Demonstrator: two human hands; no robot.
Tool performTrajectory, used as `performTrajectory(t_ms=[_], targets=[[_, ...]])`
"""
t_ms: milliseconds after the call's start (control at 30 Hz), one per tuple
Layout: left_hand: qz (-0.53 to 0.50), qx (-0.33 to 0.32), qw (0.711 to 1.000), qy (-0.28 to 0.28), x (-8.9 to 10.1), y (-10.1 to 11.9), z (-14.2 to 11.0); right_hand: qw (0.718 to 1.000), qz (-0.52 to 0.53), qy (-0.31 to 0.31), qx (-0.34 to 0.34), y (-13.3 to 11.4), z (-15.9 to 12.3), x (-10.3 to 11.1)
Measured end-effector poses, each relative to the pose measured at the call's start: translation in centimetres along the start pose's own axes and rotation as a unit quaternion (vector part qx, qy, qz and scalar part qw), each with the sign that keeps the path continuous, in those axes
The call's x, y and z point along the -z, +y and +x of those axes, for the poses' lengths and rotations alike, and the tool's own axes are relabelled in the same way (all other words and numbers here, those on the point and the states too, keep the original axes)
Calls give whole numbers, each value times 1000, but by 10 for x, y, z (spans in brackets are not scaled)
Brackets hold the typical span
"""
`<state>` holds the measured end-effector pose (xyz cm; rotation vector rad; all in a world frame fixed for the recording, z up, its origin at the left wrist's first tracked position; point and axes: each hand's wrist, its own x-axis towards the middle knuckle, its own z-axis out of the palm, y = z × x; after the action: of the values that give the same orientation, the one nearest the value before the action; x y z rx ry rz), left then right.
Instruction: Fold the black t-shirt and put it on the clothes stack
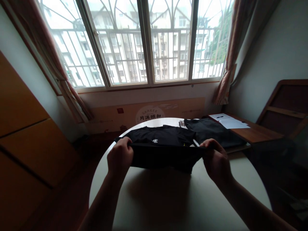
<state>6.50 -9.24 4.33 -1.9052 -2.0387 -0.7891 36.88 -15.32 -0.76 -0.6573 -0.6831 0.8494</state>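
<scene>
A black T-shirt point(161, 138) with a small white logo lies on a round white table point(168, 199). Its near hem is lifted off the tabletop and stretched between both hands. My left hand point(119, 158) is closed in a fist on the hem's left end. My right hand point(215, 158) is closed on the hem's right end. The lifted edge hangs a little above the table and casts a shadow beneath it.
A second dark garment point(213, 131) lies folded at the table's far right. White papers point(228, 122) rest on a wooden desk point(255, 133) beyond it. A printed cardboard panel point(149, 114) leans under the barred window. An orange cabinet point(26, 134) stands left, a dark chair point(276, 150) right.
</scene>
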Motion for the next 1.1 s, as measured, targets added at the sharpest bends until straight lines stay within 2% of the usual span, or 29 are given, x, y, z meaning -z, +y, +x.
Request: performTrajectory(t_ms=[167, 267, 333, 400, 467, 533, 633, 733, 800, 867, 933, 1033, 1100], targets=[[-160, 33, 979, 118, -4, -20, 9, 996, -42, -6, 79, -8, -3, -1], [-227, 51, 964, 131, -14, -30, 17, 991, -68, -22, 111, -3, 0, 5], [-240, 39, 964, 108, -20, -36, 22, 988, -81, -38, 126, 5, 4, 11], [-245, -5, 968, 58, -21, -40, 25, 982, -102, -54, 149, 13, 9, 15], [-249, -71, 966, -16, -12, -44, 24, 976, -126, -80, 157, 14, 13, 16], [-255, -129, 955, -84, 7, -50, 17, 971, -146, -121, 148, 6, 14, 14], [-265, -147, 944, -131, 47, -65, -5, 951, -186, -191, 154, -29, 6, 13], [-264, -104, 949, -136, 84, -90, -38, 917, -251, -268, 157, -75, -15, 22], [-262, -66, 955, -121, 97, -106, -65, 882, -304, -329, 143, -98, -35, 34], [-259, -31, 956, -131, 102, -119, -92, 836, -362, -399, 104, -109, -58, 48], [-254, -6, 948, -192, 100, -126, -118, 788, -413, -453, 45, -109, -82, 61], [-246, 10, 914, -322, 91, -135, -153, 742, -475, -472, -31, -95, -114, 74], [-240, 9, 896, -374, 85, -143, -175, 724, -508, -464, -59, -86, -130, 79]])
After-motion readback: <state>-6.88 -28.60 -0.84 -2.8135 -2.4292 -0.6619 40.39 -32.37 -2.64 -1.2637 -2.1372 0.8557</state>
